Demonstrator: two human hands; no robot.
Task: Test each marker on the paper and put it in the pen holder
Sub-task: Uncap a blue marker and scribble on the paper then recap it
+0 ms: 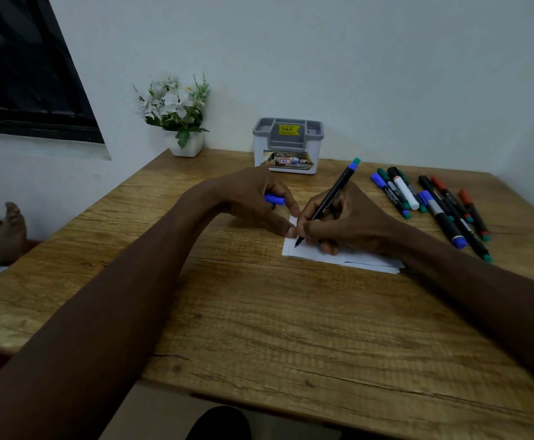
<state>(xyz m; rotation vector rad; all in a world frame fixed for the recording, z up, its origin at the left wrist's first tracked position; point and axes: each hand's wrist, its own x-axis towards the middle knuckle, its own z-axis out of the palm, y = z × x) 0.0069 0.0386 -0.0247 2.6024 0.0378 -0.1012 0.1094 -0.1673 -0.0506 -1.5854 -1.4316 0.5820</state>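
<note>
Black-barrelled, with a blue band and a green end, the marker (329, 201) slants in the right hand (348, 220). That hand's fingers (330, 247) curl round the lower barrel in a writing grip, and the tip is down on the near left part of the white paper (364, 260). The marker's long axis runs from the tip up and away to the right, its tail pointing past the right side of the pen holder (288, 147).

The holder stands at the back of the counter (259, 312), beyond both hands and apart from them, with no marker showing above its rim. The left hand (253, 198) grips the blue cap (274, 199) and presses a fingertip on the paper's left edge, just beside the tip. With the cap left of the tip, capping likely means bringing the 2 hands together. The other markers (434, 204) lie capped in a row on the right.
</note>
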